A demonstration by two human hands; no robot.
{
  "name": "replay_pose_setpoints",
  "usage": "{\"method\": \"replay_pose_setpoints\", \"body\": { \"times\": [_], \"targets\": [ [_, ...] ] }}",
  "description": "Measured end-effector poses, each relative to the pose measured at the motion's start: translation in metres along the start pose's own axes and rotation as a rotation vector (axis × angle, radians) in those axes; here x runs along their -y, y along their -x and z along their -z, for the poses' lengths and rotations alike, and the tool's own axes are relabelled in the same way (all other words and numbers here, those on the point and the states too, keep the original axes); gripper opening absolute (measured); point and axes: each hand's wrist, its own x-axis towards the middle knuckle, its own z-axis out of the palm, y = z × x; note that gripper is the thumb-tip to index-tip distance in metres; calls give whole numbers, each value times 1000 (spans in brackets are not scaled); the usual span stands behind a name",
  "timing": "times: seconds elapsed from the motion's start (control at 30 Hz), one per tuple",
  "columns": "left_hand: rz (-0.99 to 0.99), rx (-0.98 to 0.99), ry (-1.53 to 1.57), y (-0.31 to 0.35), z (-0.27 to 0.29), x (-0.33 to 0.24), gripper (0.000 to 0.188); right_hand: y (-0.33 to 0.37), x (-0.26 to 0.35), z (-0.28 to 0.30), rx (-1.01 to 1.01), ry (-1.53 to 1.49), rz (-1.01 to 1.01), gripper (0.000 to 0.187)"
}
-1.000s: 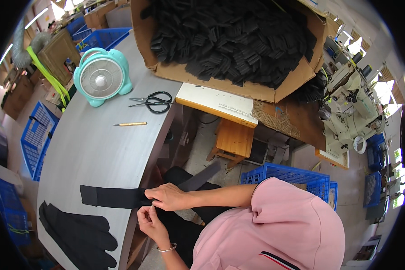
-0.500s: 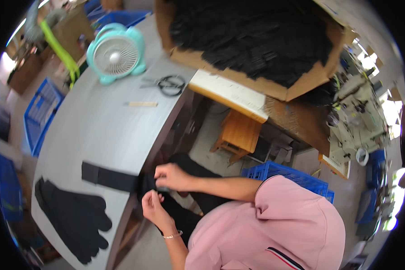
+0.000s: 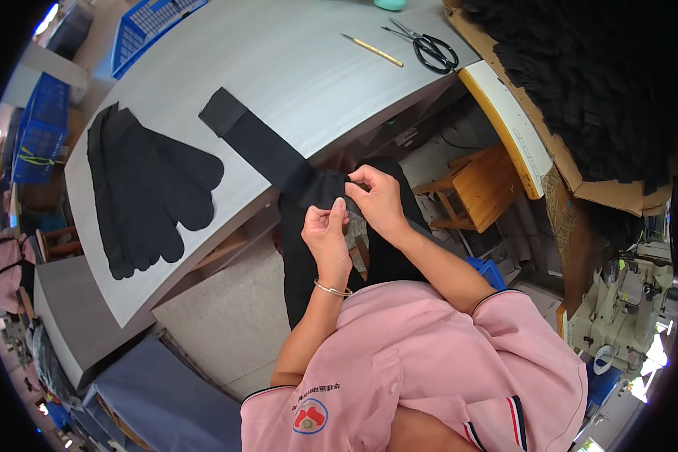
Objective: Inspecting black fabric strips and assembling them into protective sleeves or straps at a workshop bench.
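Grey table (image 3: 309, 83) with black strap (image 3: 260, 151), black cloth (image 3: 147, 188), scissors (image 3: 433, 54), pointed tool (image 3: 373, 50)

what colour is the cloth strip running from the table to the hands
Black; the cloth strip shows best in the head view.

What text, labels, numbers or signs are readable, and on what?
Shirt: one line of small dark characters, upside down in view; not copied out.
Shirt logo: round, red and blue; any lettering too small.
White board: faint scale marks, too small to read.
Black strip: none visible.
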Motion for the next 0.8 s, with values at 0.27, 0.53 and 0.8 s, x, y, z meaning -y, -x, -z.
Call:
{"method": "replay_pose_setpoints", "body": {
  "times": [0.27,0.53,0.8],
  "targets": [
    [481,158,584,-11,6,-18,36,7,4,12,92,-300,-188,7],
    [293,144,378,-7,-6,-10,29,26,8,-8,-196,185,33,44],
    [404,209,294,-4,4,-9,23,17,-10,-7,3,280,54,22]
  ]
}}
